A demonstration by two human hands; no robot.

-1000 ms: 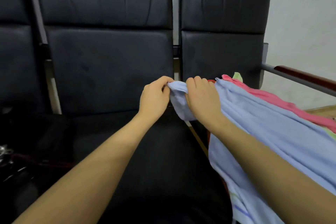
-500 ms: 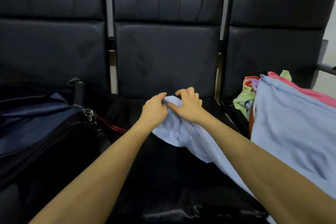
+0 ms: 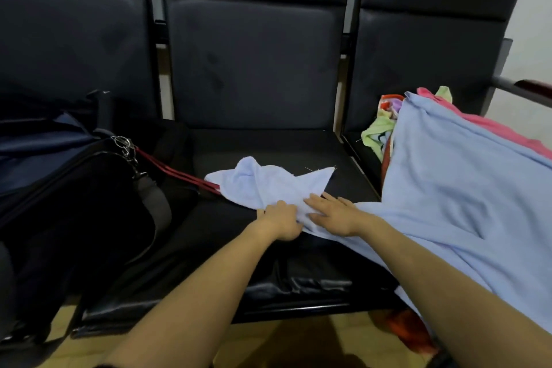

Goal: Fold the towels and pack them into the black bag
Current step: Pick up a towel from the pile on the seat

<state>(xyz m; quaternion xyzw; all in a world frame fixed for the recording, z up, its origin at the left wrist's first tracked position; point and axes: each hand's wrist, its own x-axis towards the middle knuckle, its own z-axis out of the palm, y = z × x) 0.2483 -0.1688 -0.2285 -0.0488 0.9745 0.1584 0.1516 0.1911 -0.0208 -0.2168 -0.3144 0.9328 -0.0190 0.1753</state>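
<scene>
- So, far left: black bag sits on the left seat, open top facing up, blue lining showing. Its red strap trails right onto the middle seat and runs under the towel's left corner.
- Light blue towel: one end spread crumpled on the middle seat, the rest draped right over the pile of towels on the right seat and hanging off the front edge.
- Left hand: fingers curled, gripping the towel's near edge on the seat.
- Right hand: flat, fingers straight, pressing the towel down just beside the left hand. Holds nothing.
- Step, my read: laying the towel out flat to start the fold. Nothing packed yet as far as I can see.
- Risk 1: seat looks too narrow for the full towel; the overhang may slide to the floor if the right hand lifts.
- Risk 2: pulling left may drag the pile off the right seat, since the towel lies on top of it.
- Risk 3: strap under the corner can bunch the fold or get folded in.
- Room: middle seat is the only flat area; backrest blocks the far side, bag crowds the left, pile the right. Free direction is toward the person, past the front edge.
</scene>
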